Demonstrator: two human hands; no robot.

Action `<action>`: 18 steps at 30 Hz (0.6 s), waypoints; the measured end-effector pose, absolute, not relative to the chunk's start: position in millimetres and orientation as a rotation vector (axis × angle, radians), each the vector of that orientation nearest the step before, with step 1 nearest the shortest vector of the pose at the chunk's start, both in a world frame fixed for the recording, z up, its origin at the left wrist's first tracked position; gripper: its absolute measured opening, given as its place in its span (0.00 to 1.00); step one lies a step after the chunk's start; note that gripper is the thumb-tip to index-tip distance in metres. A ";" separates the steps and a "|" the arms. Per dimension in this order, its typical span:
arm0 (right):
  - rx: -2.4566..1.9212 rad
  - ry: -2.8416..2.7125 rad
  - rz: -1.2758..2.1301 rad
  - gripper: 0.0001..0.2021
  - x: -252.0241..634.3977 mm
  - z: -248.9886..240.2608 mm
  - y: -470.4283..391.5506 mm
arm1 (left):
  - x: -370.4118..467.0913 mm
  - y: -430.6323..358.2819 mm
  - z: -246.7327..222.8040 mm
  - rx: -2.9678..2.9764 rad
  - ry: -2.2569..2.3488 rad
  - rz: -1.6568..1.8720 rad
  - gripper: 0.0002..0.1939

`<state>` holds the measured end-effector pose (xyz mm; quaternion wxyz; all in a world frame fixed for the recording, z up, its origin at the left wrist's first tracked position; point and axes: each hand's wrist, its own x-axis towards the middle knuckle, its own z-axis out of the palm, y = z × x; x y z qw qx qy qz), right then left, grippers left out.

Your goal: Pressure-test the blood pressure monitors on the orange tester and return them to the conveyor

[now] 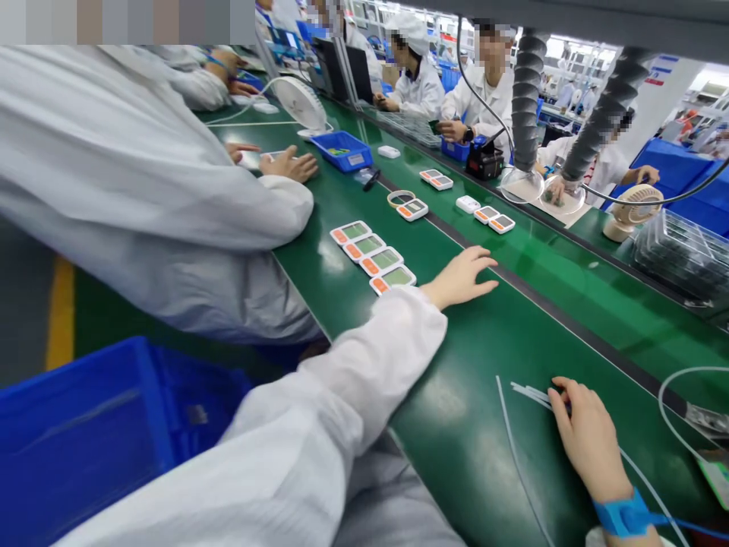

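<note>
My left hand (464, 277) is stretched out over the green table near the dark strip, fingers apart, holding nothing. Beside its sleeve lies a slanting row of several white devices (380, 262) with grey screens and orange panels; the sleeve reaches the nearest one. At the lower right, my right hand (586, 433) wears a blue wrist strap (623, 516). Its curled thumb and fingers are at the ends of some thin white strips (529, 393). A long pale tube (512, 441) lies left of that hand.
A person's grey-white sleeve (228, 190) fills the left, hands over the table. Beyond are a blue tray (343, 150), a white fan (301, 102), more devices (493, 219), two hanging ducts (527, 106) and stacked clear trays (683, 251). A blue bin (85, 441) stands lower left.
</note>
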<state>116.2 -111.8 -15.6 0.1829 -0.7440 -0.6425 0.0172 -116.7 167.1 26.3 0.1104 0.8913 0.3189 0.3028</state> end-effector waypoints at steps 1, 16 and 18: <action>-2.080 -1.855 0.028 0.20 116.2 -14.8 -117.4 | -143.9 176.4 29.7 2.686 1.000 0.787 0.29; -2.050 -1.785 -0.075 0.25 120.9 -19.0 -136.2 | -300.1 210.6 0.6 2.275 1.821 -0.055 0.60; -2.035 -1.754 -0.100 0.25 117.8 -19.1 -134.1 | -278.2 204.2 1.4 2.269 1.817 -0.029 0.60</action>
